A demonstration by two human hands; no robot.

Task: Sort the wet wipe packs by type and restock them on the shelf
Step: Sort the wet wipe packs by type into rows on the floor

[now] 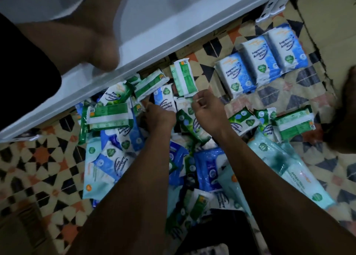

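Note:
A heap of wet wipe packs lies on the patterned floor: blue fragrance packs, green pine packs and large teal packs. Three blue fragrance packs lie side by side in a row at the upper right. A few green pine packs sit together at the right. My left hand is closed on a blue fragrance pack at the top of the heap. My right hand pinches the lower corner of a green-and-white pack. The white shelf runs diagonally above the heap.
A bent knee and dark clothing fill the upper left, over the shelf. A slotted shelf upright stands at the top right, beside flattened cardboard. A dark limb shows at the right edge. A dark object lies at the bottom.

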